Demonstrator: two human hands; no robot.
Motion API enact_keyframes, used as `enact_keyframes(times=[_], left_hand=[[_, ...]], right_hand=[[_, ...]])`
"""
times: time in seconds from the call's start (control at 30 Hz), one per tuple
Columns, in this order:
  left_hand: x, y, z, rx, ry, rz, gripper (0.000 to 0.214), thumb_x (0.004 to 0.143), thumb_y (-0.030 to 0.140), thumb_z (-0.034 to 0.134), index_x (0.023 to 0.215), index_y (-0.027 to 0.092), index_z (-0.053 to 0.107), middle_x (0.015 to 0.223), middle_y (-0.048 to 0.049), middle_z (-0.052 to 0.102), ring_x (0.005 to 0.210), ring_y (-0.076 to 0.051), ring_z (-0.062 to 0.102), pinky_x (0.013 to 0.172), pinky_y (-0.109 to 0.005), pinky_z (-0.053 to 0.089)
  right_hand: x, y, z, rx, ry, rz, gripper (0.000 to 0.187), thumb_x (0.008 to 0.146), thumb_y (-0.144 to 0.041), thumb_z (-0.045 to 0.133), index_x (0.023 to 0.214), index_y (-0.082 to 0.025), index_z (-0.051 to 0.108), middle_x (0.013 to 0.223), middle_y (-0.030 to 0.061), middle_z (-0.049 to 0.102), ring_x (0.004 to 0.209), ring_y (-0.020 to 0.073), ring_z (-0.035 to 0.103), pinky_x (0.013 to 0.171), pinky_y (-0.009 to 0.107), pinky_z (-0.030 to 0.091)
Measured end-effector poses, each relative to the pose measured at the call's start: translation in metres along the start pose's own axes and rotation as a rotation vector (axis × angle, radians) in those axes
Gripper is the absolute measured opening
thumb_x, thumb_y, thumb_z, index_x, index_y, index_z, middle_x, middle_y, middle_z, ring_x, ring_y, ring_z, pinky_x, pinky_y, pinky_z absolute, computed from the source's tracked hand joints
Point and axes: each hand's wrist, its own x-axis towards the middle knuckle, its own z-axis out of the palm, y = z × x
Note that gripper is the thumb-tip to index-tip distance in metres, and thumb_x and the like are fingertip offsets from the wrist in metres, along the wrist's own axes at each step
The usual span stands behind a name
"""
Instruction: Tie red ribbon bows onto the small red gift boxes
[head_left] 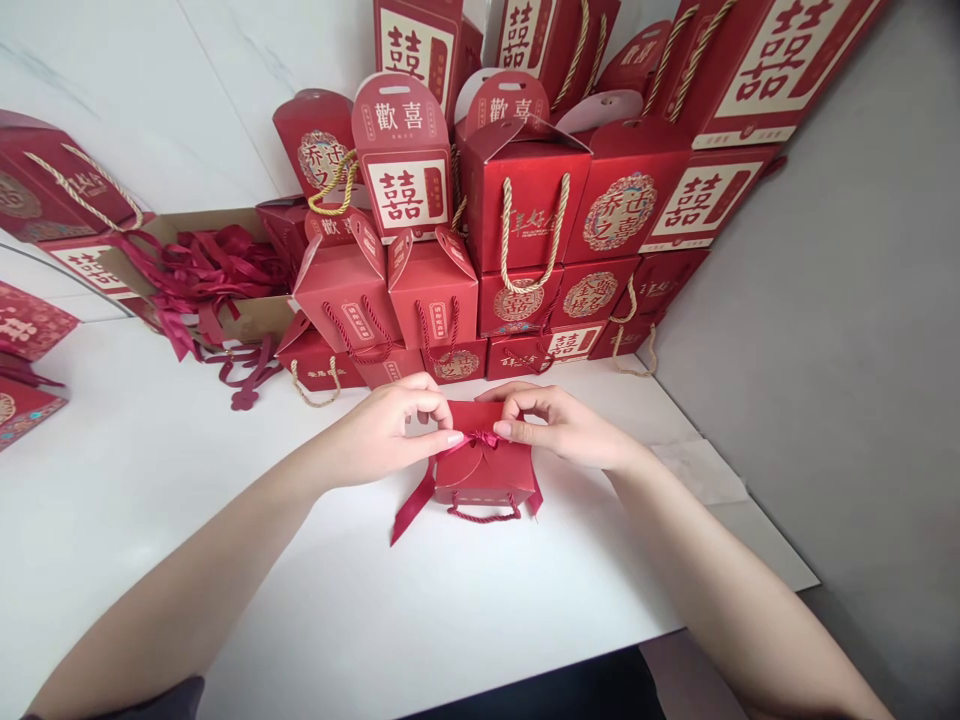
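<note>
A small red gift box (484, 478) stands on the white table in front of me, with a dark red cord handle (484, 517) hanging at its near side. Across its top runs a crimson ribbon (411, 508), knotted at the middle, its ends drooping past both sides. My left hand (401, 425) pinches the ribbon just left of the knot between thumb and fingers. On the other side of the knot, my right hand (559, 425) grips the ribbon with thumb and forefinger. Parts of the box's far side are hidden by my fingers.
Stacked red gift boxes (529, 200) with cord handles line the back of the white table (300, 590). An open cardboard box (259, 318) of loose ribbons stands back left. More red boxes (52, 195) are at far left. A grey wall (825, 320) bounds the right.
</note>
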Motion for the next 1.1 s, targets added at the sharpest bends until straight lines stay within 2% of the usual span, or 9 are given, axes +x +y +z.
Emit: enact_keyframes(times=[0.07,0.23,0.37,0.53,0.7,0.83,0.97,1.1], left_hand=[[0.0,0.002,-0.001,-0.075,-0.051,-0.041,0.031,0.088,0.043,0.059,0.07,0.018,0.057,0.075,0.0009,0.053,0.063,-0.01,0.049,0.056,-0.022,0.038],[0.0,0.002,-0.006,-0.289,-0.28,-0.21,0.04,0.088,0.05,0.057,0.068,0.017,0.048,0.064,0.0029,0.05,0.058,-0.009,0.042,0.055,-0.023,0.031],[0.001,-0.004,-0.012,-0.305,-0.393,-0.268,0.042,0.086,0.051,0.06,0.066,0.016,0.046,0.063,0.003,0.048,0.057,-0.009,0.038,0.054,-0.023,0.028],[0.003,-0.014,-0.021,-0.288,-0.468,-0.258,0.039,0.086,0.048,0.06,0.066,0.016,0.05,0.062,0.003,0.044,0.057,-0.009,0.035,0.054,-0.024,0.026],[0.008,-0.022,-0.028,-0.296,-0.553,-0.212,0.032,0.086,0.04,0.061,0.067,0.016,0.051,0.065,0.0025,0.051,0.059,-0.009,0.043,0.057,-0.022,0.031],[0.011,-0.027,-0.025,-0.386,-0.565,-0.234,0.031,0.086,0.04,0.06,0.069,0.016,0.051,0.066,0.0017,0.059,0.062,-0.011,0.053,0.062,-0.022,0.038],[0.012,-0.033,-0.02,-0.389,-0.512,-0.284,0.029,0.081,0.047,0.067,0.084,0.018,0.061,0.055,0.0053,0.055,0.051,-0.009,0.047,0.054,-0.021,0.034],[0.013,-0.037,-0.02,-0.321,-0.494,-0.292,0.034,0.076,0.049,0.072,0.068,0.016,0.066,0.052,0.0032,0.055,0.049,-0.008,0.047,0.05,-0.02,0.033]], right_hand=[[-0.001,0.0,-0.001,-0.007,-0.005,0.002,0.027,0.09,-0.04,0.063,0.073,-0.019,0.061,0.124,0.0058,0.064,0.117,0.0216,0.058,0.101,0.038,0.04],[-0.004,-0.001,-0.006,-0.049,0.003,0.012,0.029,0.089,-0.04,0.063,0.069,-0.019,0.057,0.128,0.006,0.062,0.122,0.0231,0.055,0.105,0.04,0.036],[-0.006,-0.004,-0.011,-0.058,0.016,0.01,0.03,0.09,-0.038,0.062,0.068,-0.019,0.056,0.131,0.0059,0.06,0.123,0.0232,0.054,0.106,0.04,0.036],[-0.009,-0.007,-0.017,-0.064,0.017,0.022,0.029,0.091,-0.038,0.062,0.07,-0.019,0.057,0.133,0.0058,0.058,0.125,0.0234,0.053,0.107,0.041,0.035],[-0.011,-0.007,-0.022,-0.097,-0.032,0.003,0.026,0.09,-0.035,0.063,0.07,-0.019,0.059,0.136,0.0049,0.057,0.125,0.0233,0.053,0.108,0.042,0.033],[-0.012,-0.007,-0.024,-0.104,-0.049,0.027,0.027,0.091,-0.037,0.062,0.071,-0.019,0.061,0.134,0.0054,0.058,0.124,0.0236,0.054,0.107,0.043,0.034],[-0.013,-0.008,-0.025,-0.091,-0.07,0.097,0.031,0.091,-0.044,0.061,0.073,-0.02,0.063,0.138,0.0052,0.055,0.129,0.0246,0.05,0.108,0.043,0.033],[-0.013,-0.006,-0.026,-0.08,-0.1,0.089,0.032,0.09,-0.045,0.062,0.072,-0.018,0.063,0.135,0.0067,0.057,0.123,0.0247,0.054,0.105,0.042,0.036]])
